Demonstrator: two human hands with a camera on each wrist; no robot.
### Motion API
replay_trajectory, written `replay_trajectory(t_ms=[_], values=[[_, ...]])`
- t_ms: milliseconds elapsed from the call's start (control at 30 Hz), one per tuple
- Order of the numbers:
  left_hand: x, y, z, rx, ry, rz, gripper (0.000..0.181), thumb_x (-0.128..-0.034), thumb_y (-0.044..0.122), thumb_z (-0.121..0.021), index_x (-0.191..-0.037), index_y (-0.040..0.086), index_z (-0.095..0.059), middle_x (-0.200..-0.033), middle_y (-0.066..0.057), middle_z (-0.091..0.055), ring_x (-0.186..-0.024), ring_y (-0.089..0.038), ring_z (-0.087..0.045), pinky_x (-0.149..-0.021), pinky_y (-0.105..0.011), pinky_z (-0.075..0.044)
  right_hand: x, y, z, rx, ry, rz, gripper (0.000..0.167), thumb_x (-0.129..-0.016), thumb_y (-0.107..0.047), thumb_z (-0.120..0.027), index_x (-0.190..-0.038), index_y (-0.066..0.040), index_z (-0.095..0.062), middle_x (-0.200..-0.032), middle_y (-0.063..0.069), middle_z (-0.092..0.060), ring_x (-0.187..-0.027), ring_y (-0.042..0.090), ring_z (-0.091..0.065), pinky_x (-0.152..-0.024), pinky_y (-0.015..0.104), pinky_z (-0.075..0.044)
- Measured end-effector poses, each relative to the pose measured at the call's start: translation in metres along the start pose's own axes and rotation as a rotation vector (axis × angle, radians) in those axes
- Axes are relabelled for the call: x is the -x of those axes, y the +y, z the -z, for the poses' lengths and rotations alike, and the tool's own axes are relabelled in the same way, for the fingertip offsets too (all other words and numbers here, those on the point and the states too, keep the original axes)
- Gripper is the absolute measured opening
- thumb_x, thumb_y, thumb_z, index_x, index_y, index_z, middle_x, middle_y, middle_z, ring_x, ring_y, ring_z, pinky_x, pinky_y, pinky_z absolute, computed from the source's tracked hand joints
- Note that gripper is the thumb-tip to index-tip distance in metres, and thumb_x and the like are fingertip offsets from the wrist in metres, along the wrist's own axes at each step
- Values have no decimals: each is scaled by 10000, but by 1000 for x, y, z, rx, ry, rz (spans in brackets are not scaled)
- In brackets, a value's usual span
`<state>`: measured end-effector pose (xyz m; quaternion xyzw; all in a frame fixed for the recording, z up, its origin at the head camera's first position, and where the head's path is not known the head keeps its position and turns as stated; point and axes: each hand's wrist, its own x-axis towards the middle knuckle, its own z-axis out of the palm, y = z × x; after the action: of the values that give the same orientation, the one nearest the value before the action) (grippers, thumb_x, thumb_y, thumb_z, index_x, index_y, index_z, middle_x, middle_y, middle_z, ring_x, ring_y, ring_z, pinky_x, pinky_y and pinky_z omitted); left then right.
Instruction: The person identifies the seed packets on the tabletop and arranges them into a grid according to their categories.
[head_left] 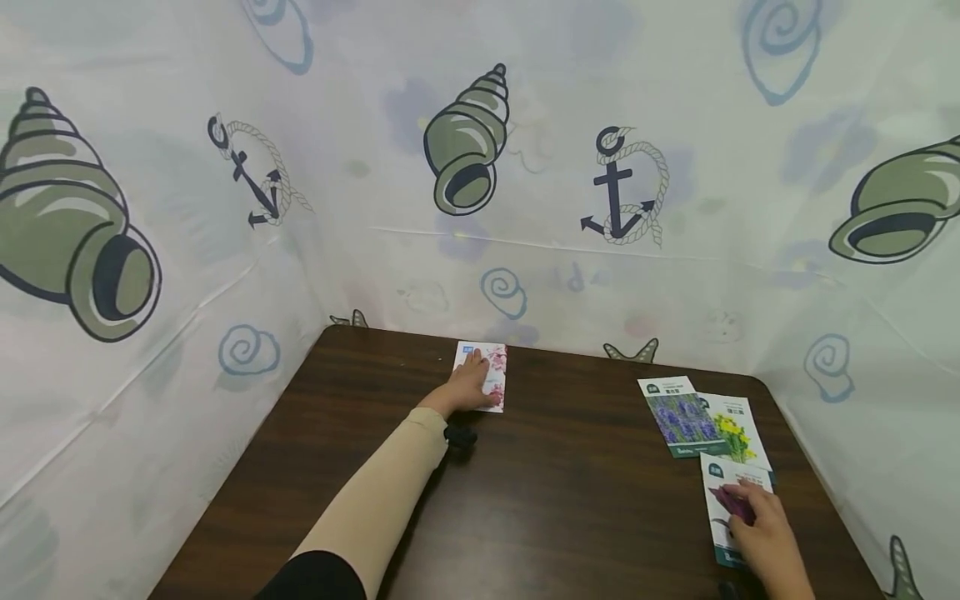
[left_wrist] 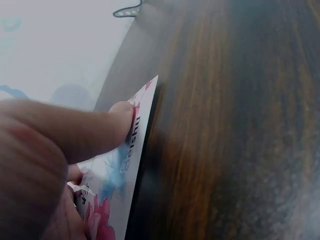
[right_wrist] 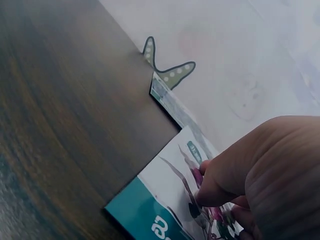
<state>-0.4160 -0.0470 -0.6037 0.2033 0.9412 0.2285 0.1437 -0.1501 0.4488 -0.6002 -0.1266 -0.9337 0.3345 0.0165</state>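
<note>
Toward the far edge of the table, my left hand [head_left: 467,387] rests on a white flower seed packet with pink blossoms [head_left: 496,379]. In the left wrist view its thumb [left_wrist: 107,127] presses the printed face near the lettering. At the right, my right hand [head_left: 765,529] touches a white seed packet with a dark purple plant and a teal lower band [head_left: 716,537]. The right wrist view shows its thumb and bent fingers on the picture; some fingertips are hidden. Just beyond lie a purple-flower packet [head_left: 684,421] and, partly under it, a yellow-flower packet [head_left: 738,421].
The dark brown wooden table [head_left: 555,500] meets a pale cloth wall [head_left: 547,275] printed with shells and anchors at the back and sides. A black strap piece [head_left: 460,437] sits on my left wrist.
</note>
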Motion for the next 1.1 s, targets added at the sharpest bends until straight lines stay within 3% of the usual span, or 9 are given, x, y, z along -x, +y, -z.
replay_trajectory(t_ms=[233,500,733,967,1100], values=[[-1,-5,2,15,7,-12,1042,-1021,371,-757,-1729,-48,-118,-1811,-279,91,-1705,-430,94,-1384,-608,-52,1,-4,-1,13,-26,-30,533,-984,-7,-595,-1500,99,-515,-1660,403,-289,-1518,603,-268,-1208,804,-273],[6,1,3,52,45,-17,1030,-978,332,-797,-1712,-68,-196,-1815,-294,8,-1705,-461,25,-1374,-635,-72,6,-2,-4,39,-69,-125,600,-987,-63,-598,-1553,90,-468,-1688,400,-236,-1553,602,-213,-1230,795,-267],[1,-2,-3,53,60,-16,1038,-1000,361,-791,-1727,-40,-169,-1821,-265,33,-1714,-416,50,-1389,-591,-43,12,4,-6,58,-80,-97,600,-947,-73,-632,-1511,92,-510,-1678,417,-254,-1548,610,-214,-1242,785,-244],[-1,-7,-8,23,55,1,1060,-1003,417,-789,-1746,15,-148,-1833,-209,44,-1719,-372,63,-1386,-590,23,15,9,-9,86,-140,-61,612,-932,-101,-638,-1497,95,-513,-1661,454,-227,-1518,622,-234,-1243,781,-246],[1,-6,-8,34,67,3,1056,-996,416,-796,-1741,6,-170,-1832,-214,26,-1720,-374,49,-1386,-586,34,16,16,-16,114,-103,26,587,-909,-108,-678,-1444,107,-568,-1613,499,-292,-1447,639,-316,-1164,801,-320]])
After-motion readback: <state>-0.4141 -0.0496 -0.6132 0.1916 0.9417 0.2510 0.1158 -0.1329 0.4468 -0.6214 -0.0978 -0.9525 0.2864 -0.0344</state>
